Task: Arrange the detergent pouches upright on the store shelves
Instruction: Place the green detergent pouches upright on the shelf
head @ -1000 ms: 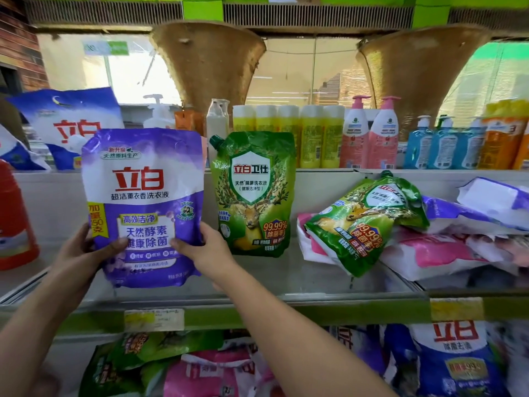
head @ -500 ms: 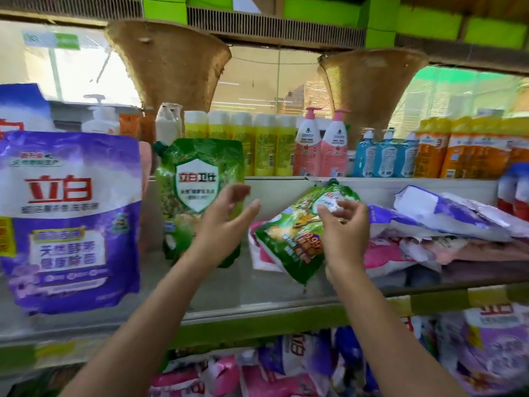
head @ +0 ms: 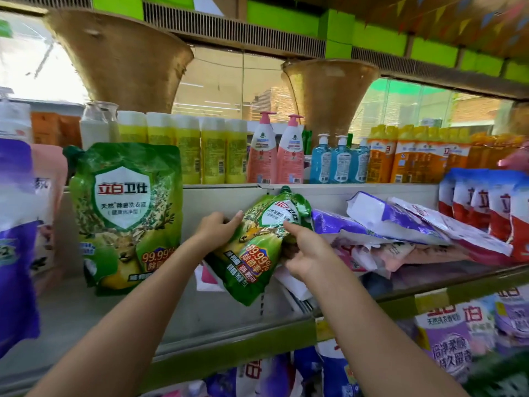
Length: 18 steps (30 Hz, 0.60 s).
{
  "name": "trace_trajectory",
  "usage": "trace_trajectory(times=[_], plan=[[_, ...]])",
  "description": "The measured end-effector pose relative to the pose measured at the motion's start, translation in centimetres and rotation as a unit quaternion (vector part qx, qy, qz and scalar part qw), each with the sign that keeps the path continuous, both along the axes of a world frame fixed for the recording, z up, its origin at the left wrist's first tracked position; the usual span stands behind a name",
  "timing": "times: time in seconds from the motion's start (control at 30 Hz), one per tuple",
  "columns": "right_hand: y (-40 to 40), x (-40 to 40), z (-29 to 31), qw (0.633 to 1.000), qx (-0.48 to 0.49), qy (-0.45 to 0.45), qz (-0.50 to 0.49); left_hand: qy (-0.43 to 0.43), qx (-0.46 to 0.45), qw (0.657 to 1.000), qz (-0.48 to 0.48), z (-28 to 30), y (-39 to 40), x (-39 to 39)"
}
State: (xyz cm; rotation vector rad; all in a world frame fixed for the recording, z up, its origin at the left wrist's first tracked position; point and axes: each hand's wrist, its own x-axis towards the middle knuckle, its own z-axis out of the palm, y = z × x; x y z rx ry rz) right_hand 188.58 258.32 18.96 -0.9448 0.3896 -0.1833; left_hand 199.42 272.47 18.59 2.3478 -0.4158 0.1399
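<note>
Green pouch (head: 257,247) tilted, both hands seemingly gripping

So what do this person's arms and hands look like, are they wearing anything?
Both forearms are bare, with no sleeves in view. The left hand and right hand wear no gloves, and no rings, watch or bracelet show on either wrist.

- The tilted pouch (head: 257,250) is printed green with a white shield, red lettering and a deer.
- The upright pouch (head: 126,216) is patterned alike, in green.
- A purple-and-white pouch (head: 14,239) is seen at far left.
- Yellow bottles (head: 186,150), pink pump bottles (head: 274,150), blue bottles (head: 337,161) and orange bottles (head: 400,159) are lined up above.
- The shelf edge (head: 229,348) is coloured green.
</note>
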Motion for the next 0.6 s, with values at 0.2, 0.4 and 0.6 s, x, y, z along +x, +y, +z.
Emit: trace_trajectory(times=[0.2,0.4,0.6], plan=[[0.5,1.9,-0.3,0.999,0.022,-0.017,0.02,0.069,-0.083,0.994,-0.022,0.4,0.5,0.4],[-0.2,3.1,-0.1,0.978,-0.051,-0.198,-0.033,0.092,-0.285,0.952,-0.068,-0.2,1.5,0.1],[-1.5,2.7,0.1,0.948,-0.13,-0.285,-0.047,0.028,-0.332,0.934,-0.128,-1.8,3.1,-0.7]])
